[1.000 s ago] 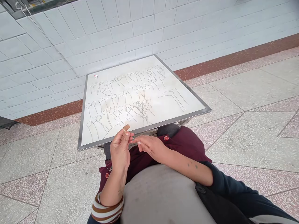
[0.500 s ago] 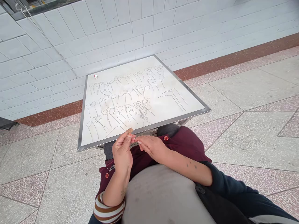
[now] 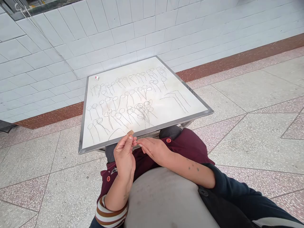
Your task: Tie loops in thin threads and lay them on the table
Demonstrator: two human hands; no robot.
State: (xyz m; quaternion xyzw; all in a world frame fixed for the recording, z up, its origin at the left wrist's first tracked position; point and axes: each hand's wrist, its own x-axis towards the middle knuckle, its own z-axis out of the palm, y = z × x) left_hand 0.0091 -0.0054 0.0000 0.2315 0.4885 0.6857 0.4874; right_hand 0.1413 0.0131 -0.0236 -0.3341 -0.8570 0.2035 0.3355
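Between the thumb and fingers of my left hand [image 3: 124, 155] is a small tan piece [image 3: 130, 133], just over the table's front edge. My right hand [image 3: 154, 149] is closed, its fingertips pressed together beside the left fingertips; whatever they pinch is too small to make out. Many thin dark wires, most with a loop at one end [image 3: 90, 126], lie in rough rows on the white table [image 3: 133, 68]. Several longer bent wires [image 3: 177, 96] lie at the table's right side.
A small red and white object [image 3: 97, 78] lies near the table's far left corner. Behind the table stands a white tiled wall [image 3: 133, 31] with a cord hanging down it. My knees are under the table's front edge.
The tan piece has shifted slightly to the left with my left hand. A thin wire near the table's front edge has changed its position a little. My right hand has hardly moved.
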